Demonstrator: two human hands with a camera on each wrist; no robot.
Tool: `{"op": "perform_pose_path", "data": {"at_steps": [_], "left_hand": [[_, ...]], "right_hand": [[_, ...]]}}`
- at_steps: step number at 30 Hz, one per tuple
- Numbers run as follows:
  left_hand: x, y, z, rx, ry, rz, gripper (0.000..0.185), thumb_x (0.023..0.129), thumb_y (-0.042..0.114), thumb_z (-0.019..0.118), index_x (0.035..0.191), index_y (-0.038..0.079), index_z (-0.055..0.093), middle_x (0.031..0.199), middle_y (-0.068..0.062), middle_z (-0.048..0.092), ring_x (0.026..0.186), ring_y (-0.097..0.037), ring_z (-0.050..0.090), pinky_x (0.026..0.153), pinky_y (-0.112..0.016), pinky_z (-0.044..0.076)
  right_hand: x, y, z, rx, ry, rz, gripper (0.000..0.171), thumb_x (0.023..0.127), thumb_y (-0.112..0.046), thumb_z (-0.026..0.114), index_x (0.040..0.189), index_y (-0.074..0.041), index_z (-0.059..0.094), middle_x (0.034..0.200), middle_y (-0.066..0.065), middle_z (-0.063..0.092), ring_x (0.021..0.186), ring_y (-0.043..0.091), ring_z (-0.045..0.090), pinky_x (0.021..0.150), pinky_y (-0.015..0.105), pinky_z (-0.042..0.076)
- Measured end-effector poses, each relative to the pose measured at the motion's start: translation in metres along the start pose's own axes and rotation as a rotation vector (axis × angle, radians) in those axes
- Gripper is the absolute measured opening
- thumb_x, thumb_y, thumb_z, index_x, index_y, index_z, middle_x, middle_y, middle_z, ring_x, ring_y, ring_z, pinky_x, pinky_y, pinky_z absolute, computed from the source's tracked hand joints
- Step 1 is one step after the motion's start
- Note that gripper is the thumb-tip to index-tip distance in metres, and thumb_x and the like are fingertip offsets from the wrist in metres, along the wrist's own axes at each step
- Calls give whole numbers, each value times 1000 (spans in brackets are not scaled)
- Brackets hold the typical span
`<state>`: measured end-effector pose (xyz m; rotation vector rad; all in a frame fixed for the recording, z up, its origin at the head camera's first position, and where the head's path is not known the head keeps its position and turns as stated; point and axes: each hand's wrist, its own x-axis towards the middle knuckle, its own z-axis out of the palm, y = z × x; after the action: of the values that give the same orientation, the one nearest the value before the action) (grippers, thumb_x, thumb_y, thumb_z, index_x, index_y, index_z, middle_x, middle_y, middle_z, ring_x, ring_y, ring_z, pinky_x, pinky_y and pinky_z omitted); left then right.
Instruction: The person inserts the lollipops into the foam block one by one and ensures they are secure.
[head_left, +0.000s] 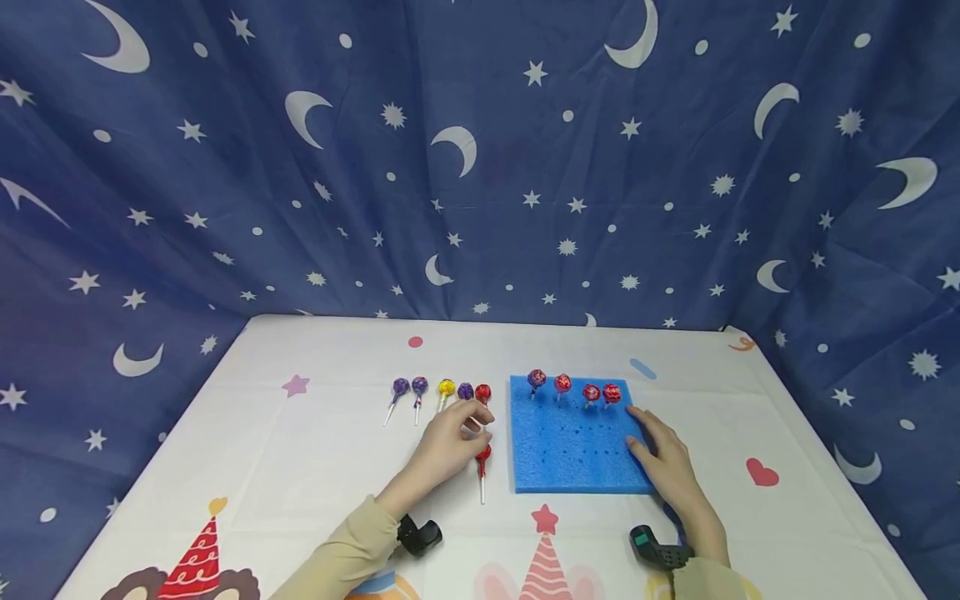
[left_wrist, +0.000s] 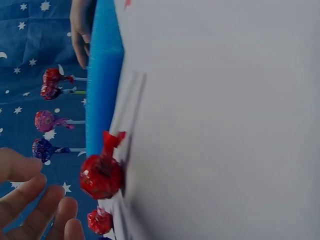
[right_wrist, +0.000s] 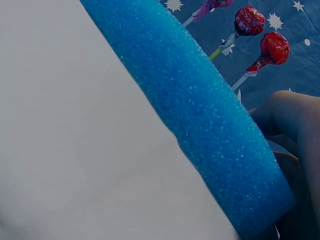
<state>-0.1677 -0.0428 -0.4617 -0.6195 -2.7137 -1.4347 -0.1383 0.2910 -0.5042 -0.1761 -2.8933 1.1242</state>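
A blue foam board lies on the table with a row of lollipops standing along its far edge, among them a purple-and-red lollipop and a red lollipop. My right hand rests against the board's right side, its fingers fairly straight. Left of the board, my left hand hovers over the table, thumb and fingers bent loosely apart with nothing between them. Just below its fingers lies a red-wrapped lollipop, and beyond them another red lollipop, whose stick is partly hidden.
Two purple lollipops, one of them a purple lollipop, lie farther left. A yellow lollipop and a dark purple lollipop lie behind the left hand. The white patterned tablecloth ends at a blue star-patterned curtain.
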Motion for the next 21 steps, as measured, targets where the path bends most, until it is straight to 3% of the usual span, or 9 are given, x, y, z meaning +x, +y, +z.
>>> {"op": "perform_pose_path", "data": {"at_steps": [6,14,21], "left_hand": [[-4,-5,-1,94,-20,-1,17,81,10,70,97,9,67,97,-2,66,89,-19,62,76,-29,51],[-6,-8,-2,157,-118,-21,21,82,13,72,102,10,68,97,-3,66,84,-15,65,68,-22,47],[-5,-10,-2,212,-174,-12,21,82,14,71,103,12,68,78,-1,57,66,-6,45,58,-19,36]], "right_hand": [[0,0,0,-2,7,-11,54,98,-27,49,148,-14,35,157,24,21,144,50,14,106,77,10],[0,0,0,-3,11,-15,54,98,-26,49,148,-14,35,157,24,23,144,49,15,106,76,10],[0,1,0,0,12,-24,54,98,-26,49,148,-15,35,156,23,24,144,48,15,107,76,10]]}}
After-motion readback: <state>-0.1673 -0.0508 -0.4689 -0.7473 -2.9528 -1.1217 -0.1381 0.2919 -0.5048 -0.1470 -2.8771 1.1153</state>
